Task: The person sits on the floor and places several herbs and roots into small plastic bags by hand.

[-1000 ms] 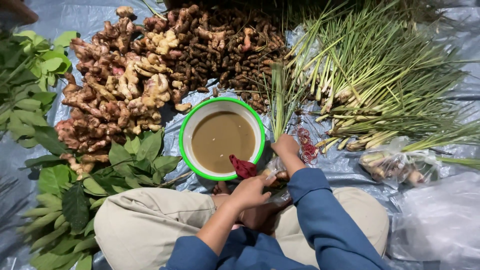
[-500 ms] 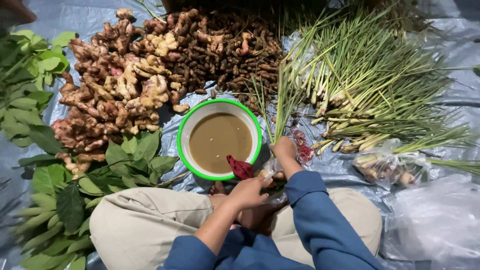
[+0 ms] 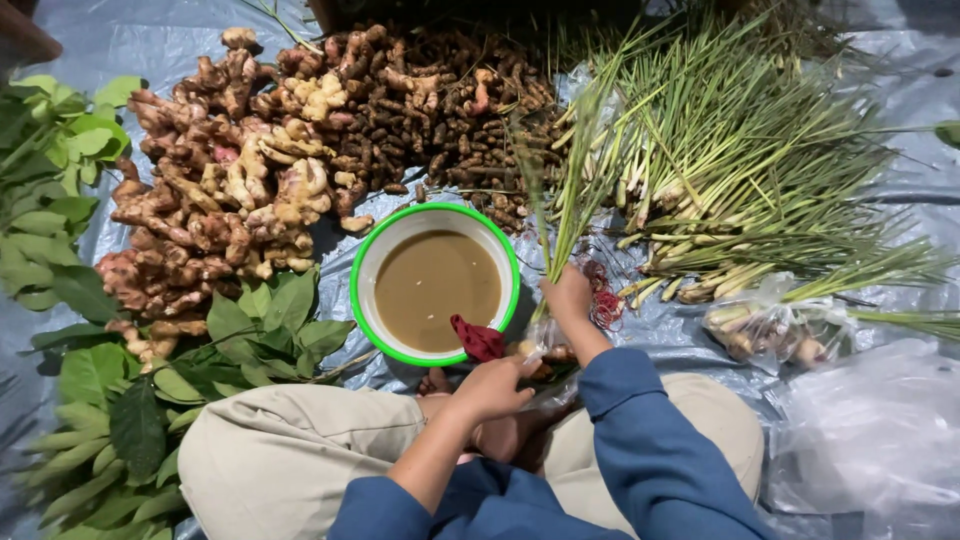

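Observation:
My right hand (image 3: 568, 296) grips a thin bunch of lemongrass stalks (image 3: 560, 195) that stands nearly upright beside a white bowl with a green rim (image 3: 356, 290). The bowl holds brown liquid. My left hand (image 3: 494, 386) is closed around the bottom ends of the same bunch, over my crossed legs. A dark red cloth (image 3: 478, 338) lies on the bowl's near rim, just above my left hand. Clear plastic crumples under the stalk ends.
A grey tarp (image 3: 120, 40) carries a pile of pale ginger-like roots (image 3: 220, 200), darker small roots (image 3: 430, 100), a big heap of lemongrass (image 3: 760, 150) and green leaves (image 3: 250, 330). Red rubber bands (image 3: 606, 302) and a bag of roots (image 3: 770, 328) lie to the right.
My right hand has lifted the lemongrass bunch from lying low to nearly upright. My left hand has stayed at the stalk ends.

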